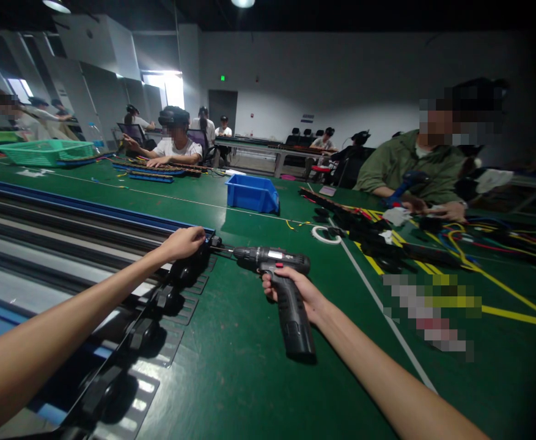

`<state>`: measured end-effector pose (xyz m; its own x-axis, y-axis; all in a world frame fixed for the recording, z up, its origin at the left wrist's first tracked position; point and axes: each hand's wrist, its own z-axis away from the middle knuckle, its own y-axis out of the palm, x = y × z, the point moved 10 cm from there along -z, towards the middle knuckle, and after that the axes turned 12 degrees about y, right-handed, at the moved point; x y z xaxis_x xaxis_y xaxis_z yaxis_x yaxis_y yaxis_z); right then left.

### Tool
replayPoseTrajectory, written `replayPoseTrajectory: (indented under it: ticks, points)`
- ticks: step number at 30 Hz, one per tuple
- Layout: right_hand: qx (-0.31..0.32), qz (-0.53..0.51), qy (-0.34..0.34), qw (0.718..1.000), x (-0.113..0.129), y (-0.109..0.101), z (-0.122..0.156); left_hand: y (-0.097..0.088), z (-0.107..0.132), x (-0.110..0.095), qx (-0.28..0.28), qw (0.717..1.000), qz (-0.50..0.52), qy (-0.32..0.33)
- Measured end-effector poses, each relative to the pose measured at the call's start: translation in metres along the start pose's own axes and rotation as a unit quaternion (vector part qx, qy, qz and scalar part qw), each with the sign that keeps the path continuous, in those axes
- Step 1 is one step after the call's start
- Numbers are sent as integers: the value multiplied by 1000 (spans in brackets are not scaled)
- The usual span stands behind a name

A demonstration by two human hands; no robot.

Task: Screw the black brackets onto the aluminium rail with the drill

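My right hand point(295, 287) is closed round the grip of a black cordless drill point(281, 287) that lies sideways over the green table point(249, 366). Its bit points left at a small black part at the end of a long black rail point(157, 305). My left hand point(185, 241) is closed on that end of the rail, right beside the bit tip. Several black clamps sit along the rail towards me.
A blue bin point(252, 192) stands behind the drill. A roll of white tape point(323, 234) and a tangle of coloured cables point(478, 238) lie at the right, where a person in a green jacket point(414, 165) works. Other people sit at far tables. A green basket point(43, 151) stands far left.
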<state>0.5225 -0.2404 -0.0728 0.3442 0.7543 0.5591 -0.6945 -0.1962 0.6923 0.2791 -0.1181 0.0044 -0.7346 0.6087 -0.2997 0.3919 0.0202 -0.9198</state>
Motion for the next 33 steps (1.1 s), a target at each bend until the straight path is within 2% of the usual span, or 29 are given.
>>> replayPoseTrajectory:
  ticks: [3,10,16,26,33]
  points:
    - [6,-6,6,1000,-1,5,1,0,0,1,-4,1000,0,-2]
    - [-10,-11,20,1000,-2,-4,-1,0,-1,2,-6,1000,-6,-5]
    - [4,-6,13,1000,-2,2,-1,0,-1,0,-10,1000,0,2]
    - [-7,0,11,1000,-1,6,3,1,-2,3,-8,1000,10,-4]
    - [0,2,12,1000,-1,8,2,-1,-1,-2,-5,1000,15,-8]
